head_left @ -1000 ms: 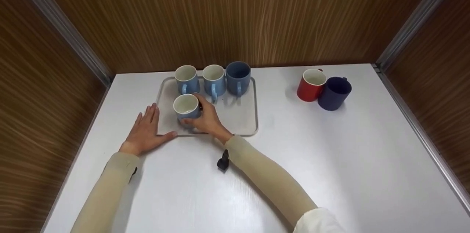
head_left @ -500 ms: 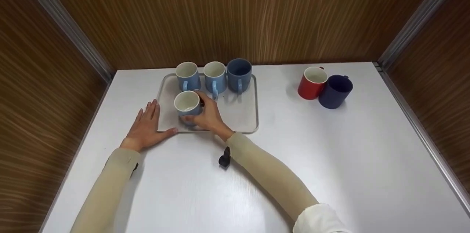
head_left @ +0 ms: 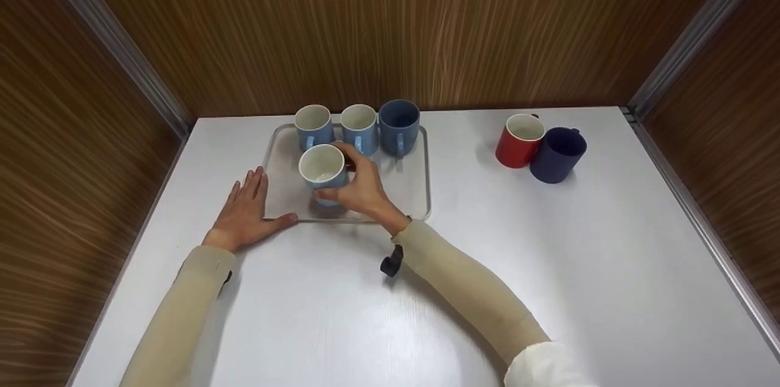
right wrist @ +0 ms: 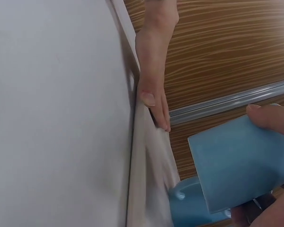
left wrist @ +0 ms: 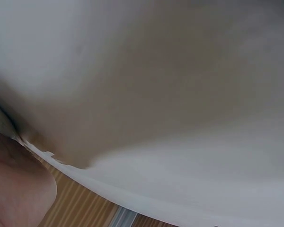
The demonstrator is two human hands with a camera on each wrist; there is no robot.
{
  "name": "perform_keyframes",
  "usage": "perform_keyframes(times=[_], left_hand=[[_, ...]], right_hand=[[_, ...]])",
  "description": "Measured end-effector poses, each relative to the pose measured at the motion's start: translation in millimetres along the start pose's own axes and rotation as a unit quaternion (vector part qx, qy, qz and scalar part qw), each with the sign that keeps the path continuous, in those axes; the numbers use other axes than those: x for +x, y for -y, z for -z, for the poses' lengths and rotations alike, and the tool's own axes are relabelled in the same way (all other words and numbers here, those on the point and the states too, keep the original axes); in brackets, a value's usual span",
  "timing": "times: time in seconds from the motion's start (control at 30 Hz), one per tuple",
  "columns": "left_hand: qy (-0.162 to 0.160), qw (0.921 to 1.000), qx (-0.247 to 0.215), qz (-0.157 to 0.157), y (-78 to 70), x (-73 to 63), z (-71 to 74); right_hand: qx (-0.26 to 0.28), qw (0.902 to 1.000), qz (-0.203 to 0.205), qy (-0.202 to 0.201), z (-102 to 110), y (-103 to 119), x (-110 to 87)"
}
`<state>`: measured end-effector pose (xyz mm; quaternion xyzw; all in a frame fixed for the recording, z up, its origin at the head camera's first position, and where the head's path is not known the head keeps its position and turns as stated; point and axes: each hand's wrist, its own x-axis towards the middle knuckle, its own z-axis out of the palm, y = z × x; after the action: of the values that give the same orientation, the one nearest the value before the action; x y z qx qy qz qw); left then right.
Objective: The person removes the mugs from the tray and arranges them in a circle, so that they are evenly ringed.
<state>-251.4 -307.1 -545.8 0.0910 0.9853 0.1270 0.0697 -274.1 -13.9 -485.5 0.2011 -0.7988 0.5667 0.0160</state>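
My right hand [head_left: 364, 187] grips a light blue mug [right wrist: 241, 161] with a white inside, thumb and fingers on either side of its body. In the right wrist view the mug's base shows above the grey tray [head_left: 399, 195], with a gap beneath it. My left hand [head_left: 242, 219] lies flat at the tray's front left corner, fingers spread along the left edge and thumb by the front rim. Along the tray's back stand two light blue mugs, a left one [head_left: 314, 124] and a middle one [head_left: 359, 124], then a darker blue mug [head_left: 399, 128].
A red mug [head_left: 515, 149] and a navy mug [head_left: 553, 158] stand side by side at the back right of the white table [head_left: 536, 277]. Wood-grain panels [head_left: 396, 27] wall in the back and both sides.
My right hand has raised the light blue mug off the tray and shifted it slightly right. The left hand stays in place at the corner.
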Motion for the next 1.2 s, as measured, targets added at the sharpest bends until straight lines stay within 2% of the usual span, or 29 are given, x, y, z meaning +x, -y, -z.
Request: perform_keyframes(times=[0.4, 0.97, 1.2], left_hand=[[-0.005, 1.0, 0.0, -0.002, -2.8, 0.0, 0.9], [0.006, 1.0, 0.005, -0.004, -1.9, -0.3, -1.1], [0.0, 0.9999, 0.007, -0.008, -0.4, 0.8, 0.5]], right_hand=[[0.018, 0.9988, 0.042, -0.015, 31.3, -3.8, -18.9], [0.002, 0.9976, 0.059, -0.037, 68.6, -21.8, -46.0], [-0.004, 0.9973, 0.062, -0.041, 89.7, -25.3, -58.1]])
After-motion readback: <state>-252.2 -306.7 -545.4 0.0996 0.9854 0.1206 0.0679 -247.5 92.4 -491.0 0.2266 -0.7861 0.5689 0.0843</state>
